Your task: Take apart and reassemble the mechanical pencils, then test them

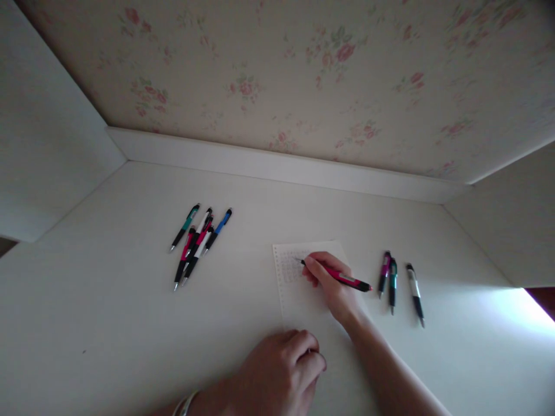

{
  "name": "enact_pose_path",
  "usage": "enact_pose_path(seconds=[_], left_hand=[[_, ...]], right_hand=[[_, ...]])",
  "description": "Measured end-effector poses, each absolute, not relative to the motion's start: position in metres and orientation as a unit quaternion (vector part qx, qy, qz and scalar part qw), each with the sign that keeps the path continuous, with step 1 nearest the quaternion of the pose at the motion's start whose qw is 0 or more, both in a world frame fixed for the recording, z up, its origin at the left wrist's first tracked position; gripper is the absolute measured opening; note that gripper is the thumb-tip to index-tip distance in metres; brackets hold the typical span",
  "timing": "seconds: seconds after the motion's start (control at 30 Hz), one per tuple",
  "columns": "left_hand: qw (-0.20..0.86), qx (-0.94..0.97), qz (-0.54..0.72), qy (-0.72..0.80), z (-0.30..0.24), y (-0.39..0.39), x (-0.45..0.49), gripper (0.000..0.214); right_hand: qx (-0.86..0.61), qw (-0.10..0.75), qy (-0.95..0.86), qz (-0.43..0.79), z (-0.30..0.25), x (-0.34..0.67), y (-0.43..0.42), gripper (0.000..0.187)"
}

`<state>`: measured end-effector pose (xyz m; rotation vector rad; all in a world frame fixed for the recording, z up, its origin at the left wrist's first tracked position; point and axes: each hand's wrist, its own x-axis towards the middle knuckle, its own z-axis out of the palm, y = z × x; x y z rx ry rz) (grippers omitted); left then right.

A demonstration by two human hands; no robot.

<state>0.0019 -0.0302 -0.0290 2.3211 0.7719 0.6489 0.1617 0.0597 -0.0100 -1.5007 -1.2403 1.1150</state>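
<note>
My right hand (330, 287) grips a pink and black pen (342, 278), whose tip touches a white sheet of paper (291, 277) with faint rows of marks. My left hand (284, 368) rests on the table at the sheet's near edge with its fingers curled into a loose fist, nothing visible in them. A wristband shows on my left wrist.
A pile of several pens (197, 241) in teal, red, white and blue lies to the left on the white table (108, 300). Three more pens (392, 282) lie right of the paper. A floral wall (303, 75) and white ledge (277, 164) bound the table's far side.
</note>
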Motion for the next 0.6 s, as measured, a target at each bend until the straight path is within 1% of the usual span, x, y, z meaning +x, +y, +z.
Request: enact_pose_path(seconds=[0.07, 0.1, 0.2, 0.27, 0.37, 0.6], left_hand=[[0.291, 0.878, 0.251, 0.285, -0.0325, -0.0302, 0.0021, 0.014], [0.288, 0.879, 0.253, 0.284, -0.0339, -0.0302, 0.0022, 0.013], [0.283, 0.879, 0.255, 0.287, -0.0366, -0.0300, 0.0023, 0.013], [0.282, 0.878, 0.260, 0.288, -0.0376, -0.0299, 0.0025, 0.012], [0.280, 0.877, 0.264, 0.288, -0.0387, -0.0299, 0.0027, 0.011], [0.273, 0.879, 0.271, 0.281, -0.0397, -0.0302, 0.0033, 0.010]], right_hand=[[-0.626, 0.418, -0.502, 0.426, -0.0084, 0.1620, 0.0582, 0.036], [-0.639, 0.407, -0.505, 0.413, -0.0082, 0.1621, 0.0575, 0.033], [-0.669, 0.382, -0.520, 0.370, -0.0099, 0.1621, 0.0573, 0.012], [-0.679, 0.376, -0.527, 0.347, -0.0118, 0.1619, 0.0587, 0.006], [-0.691, 0.372, -0.527, 0.326, -0.0125, 0.1614, 0.0608, 0.016], [-0.696, 0.356, -0.544, 0.304, -0.0083, 0.1590, 0.0613, 0.018]])
